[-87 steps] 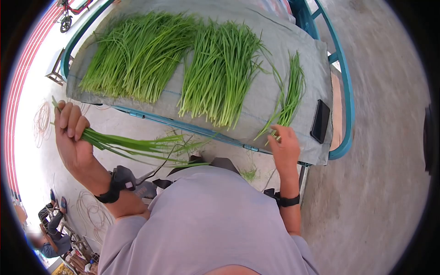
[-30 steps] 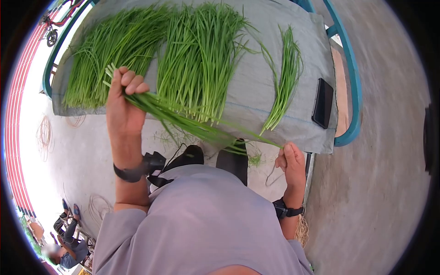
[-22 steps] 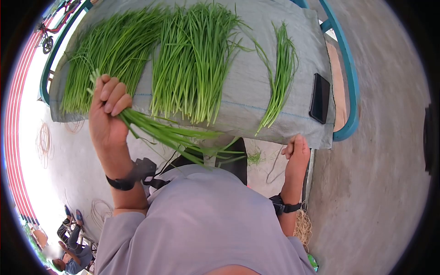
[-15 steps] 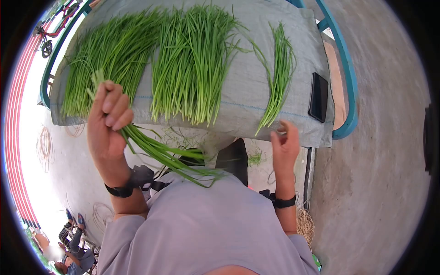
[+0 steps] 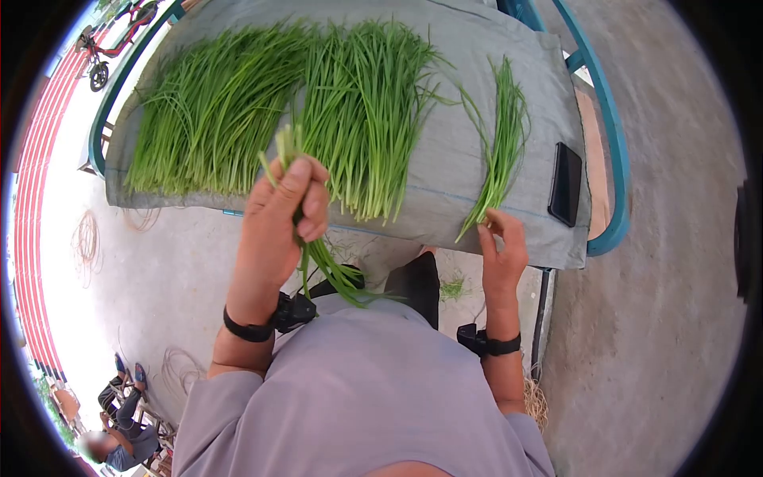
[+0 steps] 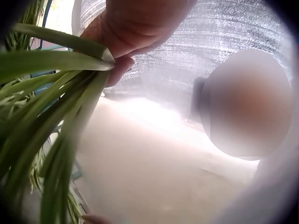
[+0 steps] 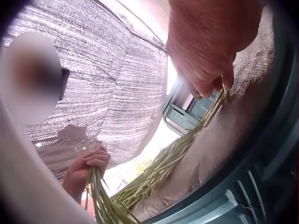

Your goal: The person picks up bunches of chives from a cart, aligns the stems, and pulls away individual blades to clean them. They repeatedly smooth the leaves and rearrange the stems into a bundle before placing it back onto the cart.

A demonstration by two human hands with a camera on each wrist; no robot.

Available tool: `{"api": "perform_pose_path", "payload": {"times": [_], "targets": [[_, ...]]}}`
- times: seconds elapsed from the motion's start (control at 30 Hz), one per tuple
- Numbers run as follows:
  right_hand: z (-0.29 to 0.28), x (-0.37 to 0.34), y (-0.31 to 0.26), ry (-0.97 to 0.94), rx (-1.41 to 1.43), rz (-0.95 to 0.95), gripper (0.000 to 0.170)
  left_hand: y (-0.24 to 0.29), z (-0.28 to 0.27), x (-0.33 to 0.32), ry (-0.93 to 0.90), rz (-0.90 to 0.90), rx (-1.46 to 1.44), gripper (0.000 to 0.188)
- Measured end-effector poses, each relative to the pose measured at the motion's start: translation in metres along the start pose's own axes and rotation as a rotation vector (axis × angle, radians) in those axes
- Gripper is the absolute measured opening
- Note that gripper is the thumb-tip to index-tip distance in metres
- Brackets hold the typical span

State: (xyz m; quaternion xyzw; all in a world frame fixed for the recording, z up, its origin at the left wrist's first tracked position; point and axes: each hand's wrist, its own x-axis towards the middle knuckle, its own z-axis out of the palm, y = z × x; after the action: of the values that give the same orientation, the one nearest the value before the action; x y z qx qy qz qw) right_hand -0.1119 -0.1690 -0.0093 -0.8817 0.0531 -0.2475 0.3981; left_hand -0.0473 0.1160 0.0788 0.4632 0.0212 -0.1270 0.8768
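My left hand (image 5: 274, 219) grips a bunch of chives (image 5: 330, 270), pale cut ends up and green leaves hanging below. Those leaves (image 6: 51, 107) fan out beneath the fingers in the left wrist view. At the front of the grey cloth (image 5: 445, 171), my right hand (image 5: 506, 254) pinches stem ends of a small bunch of chives (image 5: 503, 135) lying there. In the right wrist view, its fingertips (image 7: 228, 79) close on the pale stems (image 7: 214, 105). Two large piles of chives, one at the left (image 5: 214, 119) and one in the middle (image 5: 366, 119), lie on the cloth.
A black phone (image 5: 565, 184) lies on the cloth right of the small bunch. A blue-green metal rail (image 5: 608, 143) borders the cart. Chive scraps (image 5: 453, 288) and coiled cord (image 5: 86, 238) are on the floor. Another person (image 5: 131, 437) sits at lower left.
My right hand pulled a strand from the left bunch, let it go, then moved to the small bunch's stem ends. My left hand has shifted right with its chives.
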Motion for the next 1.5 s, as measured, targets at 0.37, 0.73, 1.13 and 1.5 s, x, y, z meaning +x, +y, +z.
{"api": "perform_pose_path", "payload": {"times": [0.37, 0.73, 1.13, 1.5], "targets": [[-0.02, 0.016, -0.066, -0.194, 0.421, 0.07, 0.018, -0.05, 0.045, 0.01, -0.425, -0.105, 0.333, 0.019], [0.0, 0.035, -0.077, -0.238, 0.925, 0.326, 0.011, -0.074, 0.048, 0.022, -0.5, 0.035, 0.463, 0.022], [0.003, -0.029, -0.035, -0.479, -0.231, -0.237, 0.026, -0.072, 0.044, 0.031, -0.32, 0.171, 0.312, 0.028], [0.011, -0.019, -0.024, -0.248, 0.066, -0.12, 0.023, 0.077, 0.003, -0.025, -0.198, 0.712, -0.206, 0.024]]}}
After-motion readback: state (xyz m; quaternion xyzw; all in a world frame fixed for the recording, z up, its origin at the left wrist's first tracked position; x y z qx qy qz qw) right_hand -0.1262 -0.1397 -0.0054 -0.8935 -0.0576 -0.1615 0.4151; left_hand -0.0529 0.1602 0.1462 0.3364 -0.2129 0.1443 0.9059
